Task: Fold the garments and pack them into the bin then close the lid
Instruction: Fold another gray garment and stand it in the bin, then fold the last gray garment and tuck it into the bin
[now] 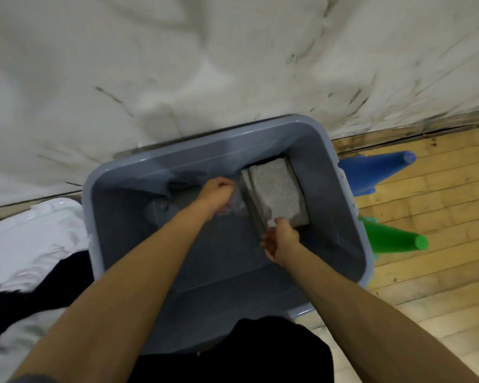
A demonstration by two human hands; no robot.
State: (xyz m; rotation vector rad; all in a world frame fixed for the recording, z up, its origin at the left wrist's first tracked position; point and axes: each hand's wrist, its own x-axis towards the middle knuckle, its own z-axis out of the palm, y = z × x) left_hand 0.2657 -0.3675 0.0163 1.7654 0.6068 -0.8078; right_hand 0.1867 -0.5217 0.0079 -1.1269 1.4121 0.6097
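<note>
A grey-blue plastic bin stands on the floor below me with no lid on it. Both my arms reach down inside. A folded grey speckled garment lies at the bin's far right. My left hand is curled at the garment's left edge, blurred, touching pale fabric there. My right hand grips the garment's near corner. No lid is in view.
White garments and a dark one lie heaped to the left of the bin. A rumpled white sheet covers the area beyond. Blue and green plastic legs jut out on the wooden floor at right.
</note>
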